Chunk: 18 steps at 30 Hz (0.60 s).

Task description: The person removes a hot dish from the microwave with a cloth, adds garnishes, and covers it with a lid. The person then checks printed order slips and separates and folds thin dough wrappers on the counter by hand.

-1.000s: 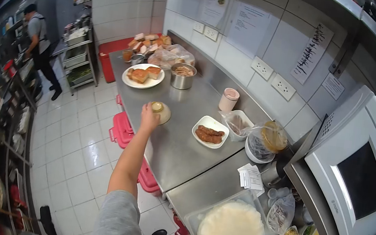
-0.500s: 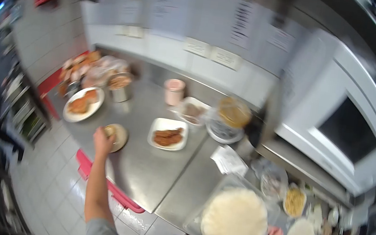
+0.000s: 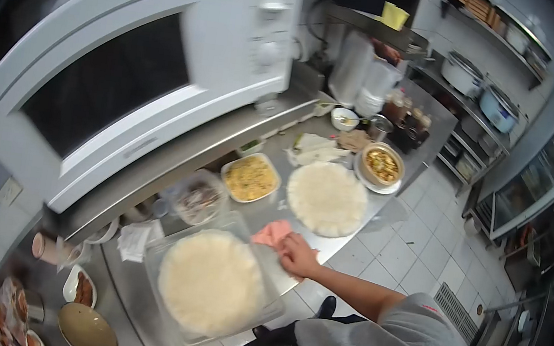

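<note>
My right hand (image 3: 298,254) has its fingers curled on a pink cloth (image 3: 272,233), pressed to the steel counter. Left of the cloth, a large round of pale dough (image 3: 210,283) lies on a clear plastic sheet or tray (image 3: 277,306). A second dough round (image 3: 327,199) sits beyond the cloth, at the counter's right edge. Toward the lower left is a tan bowl (image 3: 88,331), partly cut off. I do not see my left hand; whether it holds the bowl from below is hidden.
A white microwave (image 3: 234,76) stands on a shelf above the counter's back. Shredded yellow food fills a white tub (image 3: 250,178). A clear bag or bowl (image 3: 198,198), folded paper (image 3: 139,239), a bowl of chopped food (image 3: 381,166) and a dish of browned food (image 3: 80,287) are nearby.
The view has swung right. My left hand, earlier at the tan bowl, no longer shows. The bowl looks larger beside the browned-food dish. My right hand remains on the pink cloth.
</note>
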Tool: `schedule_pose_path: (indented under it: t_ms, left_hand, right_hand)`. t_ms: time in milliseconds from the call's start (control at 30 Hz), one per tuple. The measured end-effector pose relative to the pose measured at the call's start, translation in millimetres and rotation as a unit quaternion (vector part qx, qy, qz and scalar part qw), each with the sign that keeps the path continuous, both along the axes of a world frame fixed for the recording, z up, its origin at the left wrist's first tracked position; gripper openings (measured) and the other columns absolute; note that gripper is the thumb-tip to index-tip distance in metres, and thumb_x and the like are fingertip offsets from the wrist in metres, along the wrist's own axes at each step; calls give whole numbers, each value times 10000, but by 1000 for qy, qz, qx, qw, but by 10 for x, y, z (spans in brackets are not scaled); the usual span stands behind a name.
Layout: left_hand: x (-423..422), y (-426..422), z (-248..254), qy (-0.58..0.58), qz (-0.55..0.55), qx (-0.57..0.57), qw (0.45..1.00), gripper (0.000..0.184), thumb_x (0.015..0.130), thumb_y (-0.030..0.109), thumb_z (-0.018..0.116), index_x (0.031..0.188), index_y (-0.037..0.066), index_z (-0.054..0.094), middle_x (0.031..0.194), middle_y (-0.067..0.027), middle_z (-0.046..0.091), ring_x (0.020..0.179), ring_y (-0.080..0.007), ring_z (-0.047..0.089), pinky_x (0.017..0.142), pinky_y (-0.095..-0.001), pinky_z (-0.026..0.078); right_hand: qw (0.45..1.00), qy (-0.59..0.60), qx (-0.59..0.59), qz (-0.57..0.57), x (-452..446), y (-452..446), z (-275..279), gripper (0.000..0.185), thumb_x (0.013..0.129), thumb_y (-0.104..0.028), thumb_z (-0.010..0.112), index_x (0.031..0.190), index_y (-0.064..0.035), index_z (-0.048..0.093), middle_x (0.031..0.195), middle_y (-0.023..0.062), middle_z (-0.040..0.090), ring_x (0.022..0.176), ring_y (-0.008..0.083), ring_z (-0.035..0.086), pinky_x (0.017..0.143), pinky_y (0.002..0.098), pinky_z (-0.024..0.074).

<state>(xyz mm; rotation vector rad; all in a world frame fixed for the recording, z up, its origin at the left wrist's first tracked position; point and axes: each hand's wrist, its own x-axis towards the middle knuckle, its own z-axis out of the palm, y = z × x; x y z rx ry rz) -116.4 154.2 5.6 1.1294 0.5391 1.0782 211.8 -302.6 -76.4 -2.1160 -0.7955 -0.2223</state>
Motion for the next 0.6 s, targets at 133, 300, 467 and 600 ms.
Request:
schedule_pose_path:
  t_ms: [133, 300, 467, 600]
  left_hand:
    - [1055, -1152, 83, -44, -140, -21, 989, 496, 922, 294, 519, 1332, 38, 406, 1312, -135, 460, 1167, -271, 492, 942, -414, 445]
    - [2248, -2548, 144, -76, -298, -51, 950, 464, 933, 269, 505, 1329, 47, 409, 1296, -131, 475, 1148, -260, 506, 932, -403, 461]
    - [3586, -3931, 349, -37, -470, -129, 872, 439, 936, 292, 487, 1299, 51, 434, 1256, -97, 516, 1126, -206, 525, 933, -369, 461]
    - [4659, -4852, 273, -28, -528, -35, 848, 455, 872, 211, 574, 1252, 36, 395, 1194, -111, 543, 1041, -166, 531, 921, -312, 416]
  right_hand:
    - [859, 456, 218, 84, 163, -446, 198, 118, 797, -78, 584, 911, -54, 572, 859, 40, 585, 767, 139, 569, 656, 255, 448]
    - [756, 469, 450, 72, 152, -1529, 599, 108, 834, -57, 575, 940, -59, 558, 756, 37, 585, 561, 129, 568, 480, 228, 455]
    - [757, 470, 453, -32, 65, -3111, 948, 89, 853, -79, 553, 936, -47, 545, 756, 85, 601, 476, 160, 554, 394, 233, 439]
    - [756, 421, 482, -135, -78, -3875, 956, 59, 857, -100, 558, 875, -47, 539, 758, 118, 601, 475, 163, 547, 379, 249, 434]
